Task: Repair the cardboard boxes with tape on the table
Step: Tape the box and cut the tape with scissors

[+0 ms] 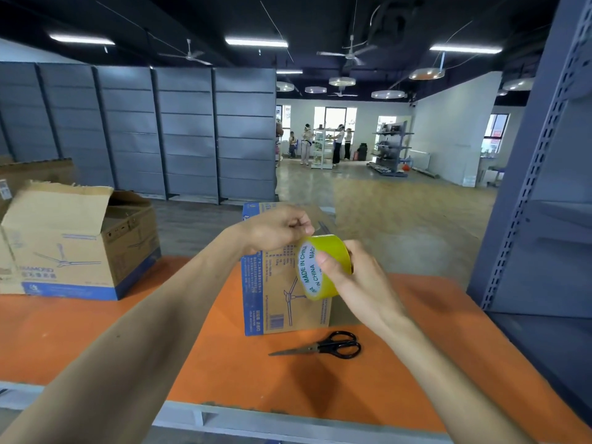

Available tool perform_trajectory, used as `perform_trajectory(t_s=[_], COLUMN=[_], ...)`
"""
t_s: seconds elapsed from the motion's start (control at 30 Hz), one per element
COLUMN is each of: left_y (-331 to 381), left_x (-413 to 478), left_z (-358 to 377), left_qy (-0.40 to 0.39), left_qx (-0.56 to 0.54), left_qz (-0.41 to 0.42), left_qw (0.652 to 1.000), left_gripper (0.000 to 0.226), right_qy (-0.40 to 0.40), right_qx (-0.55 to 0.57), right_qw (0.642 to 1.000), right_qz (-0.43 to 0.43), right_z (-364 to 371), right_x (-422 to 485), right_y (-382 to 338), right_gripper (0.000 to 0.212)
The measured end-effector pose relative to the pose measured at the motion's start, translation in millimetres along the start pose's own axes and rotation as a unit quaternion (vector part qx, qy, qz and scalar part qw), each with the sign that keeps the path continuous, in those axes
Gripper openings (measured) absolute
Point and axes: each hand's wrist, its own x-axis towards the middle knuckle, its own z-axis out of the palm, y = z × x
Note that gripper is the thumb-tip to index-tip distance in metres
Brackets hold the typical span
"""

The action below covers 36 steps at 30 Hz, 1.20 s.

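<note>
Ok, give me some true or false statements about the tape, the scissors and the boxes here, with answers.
1. The right hand holds the tape roll. True.
2. The left hand grips the scissors. False: the scissors lie on the table, and the left hand pinches at the top of the roll.
3. The left box has a flap standing open. True.
4. The tape roll is blue. False: it is yellow.

Scissors (320, 347) on table (96, 331) before closed box (282, 302); open box (80, 245) far left.
</note>
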Motion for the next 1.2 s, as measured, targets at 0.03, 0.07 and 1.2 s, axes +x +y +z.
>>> perform_trajectory(t_s=[0.03, 0.07, 1.2], left_y=[2, 2, 8], left_x=[2, 3, 5], left_z=[2, 4, 16], left_qy=[0.004, 0.008, 0.072], left_qx=[0.018, 0.029, -0.055], left_qz=[-0.001, -0.002, 0.017], left_qw=[1.0, 1.0, 0.996], left_gripper=[0.014, 0.015, 0.017], right_qy=[0.012, 0.021, -0.006], right_qx=[-0.008, -0.012, 0.125], right_qw=[1.0, 1.0, 0.987], right_qz=[0.004, 0.009, 0.105], right_z=[2, 4, 13], right_x=[0, 0, -1], right_y=[3, 5, 9], right_gripper=[0.032, 0.033, 0.036])
